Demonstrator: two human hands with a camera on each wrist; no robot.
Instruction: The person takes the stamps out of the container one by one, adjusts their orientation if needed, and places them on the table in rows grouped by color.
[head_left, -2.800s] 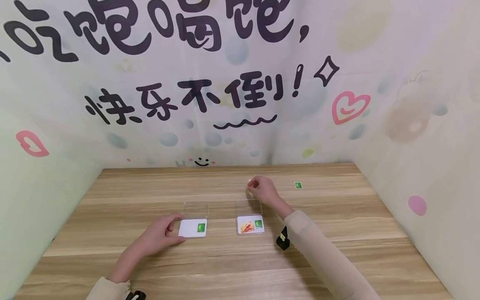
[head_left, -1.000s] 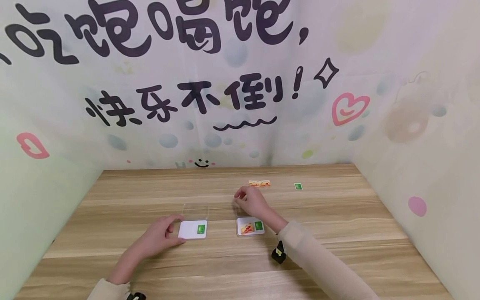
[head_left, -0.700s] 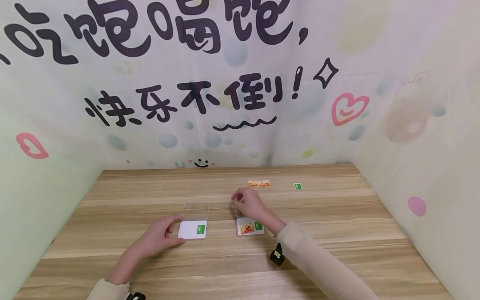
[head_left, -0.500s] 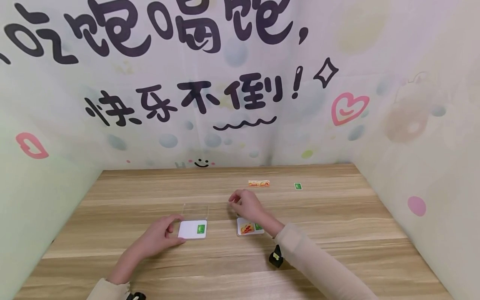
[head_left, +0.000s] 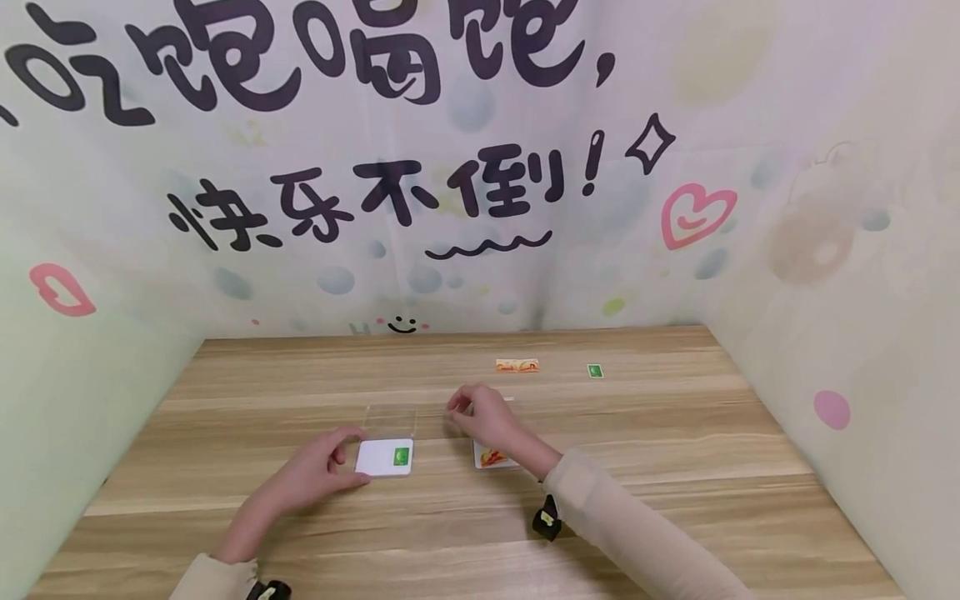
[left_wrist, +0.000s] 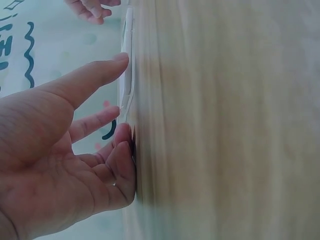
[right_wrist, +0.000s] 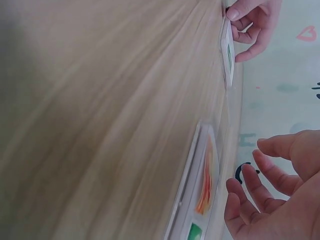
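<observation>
My left hand [head_left: 318,467] steadies a small clear plastic box [head_left: 374,459] by its left side, index finger at the back corner and thumb at the front. The box's transparent lid [head_left: 391,421] lies folded open behind it; its white face bears a green square picture [head_left: 401,457] on the right. My right hand [head_left: 483,415] is over a second, similar box [head_left: 491,457] and hides much of it. In the right wrist view that box shows an orange food picture [right_wrist: 205,187] and a green one [right_wrist: 195,231]. The right hand's fingers are loosely bent, with nothing visible between them.
Near the back of the wooden table [head_left: 450,533] lie an orange printed strip [head_left: 517,366] and, to its right, a small green picture piece [head_left: 595,371]. A printed cloth wall [head_left: 480,292] rises behind the table, with pale walls at both sides.
My right hand has come from the orange strip at the back, moving left and toward me over the right box, uncovering the strip. The left hand stays at its box.
</observation>
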